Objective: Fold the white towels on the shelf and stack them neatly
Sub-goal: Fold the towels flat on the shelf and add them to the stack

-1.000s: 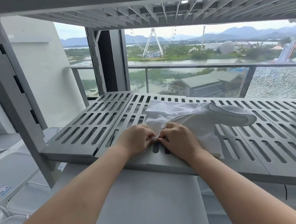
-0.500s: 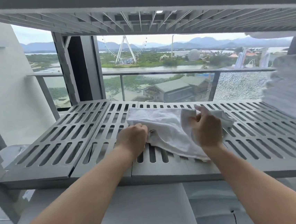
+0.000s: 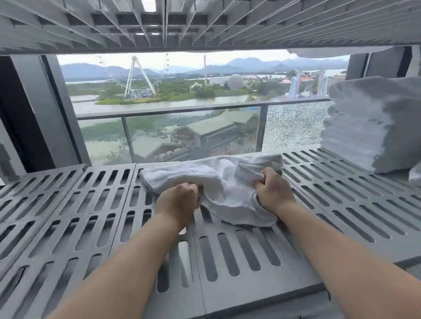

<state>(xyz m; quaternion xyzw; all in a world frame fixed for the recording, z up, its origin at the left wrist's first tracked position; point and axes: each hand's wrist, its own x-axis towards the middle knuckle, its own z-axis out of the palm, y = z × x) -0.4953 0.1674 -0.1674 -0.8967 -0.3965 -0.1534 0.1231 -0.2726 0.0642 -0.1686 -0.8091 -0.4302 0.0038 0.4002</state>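
Both hands, left hand (image 3: 180, 200) and right hand (image 3: 271, 192), grip towel (image 3: 222, 184) at frame centre; pull edges taut, align corners, fold flat on shelf (image 3: 56, 225).

No legible text anywhere.

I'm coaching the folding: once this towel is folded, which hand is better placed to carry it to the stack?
Probably the right hand: it grips the towel on the side toward the stack, which sits at the shelf's right end. The left hand is farther away.
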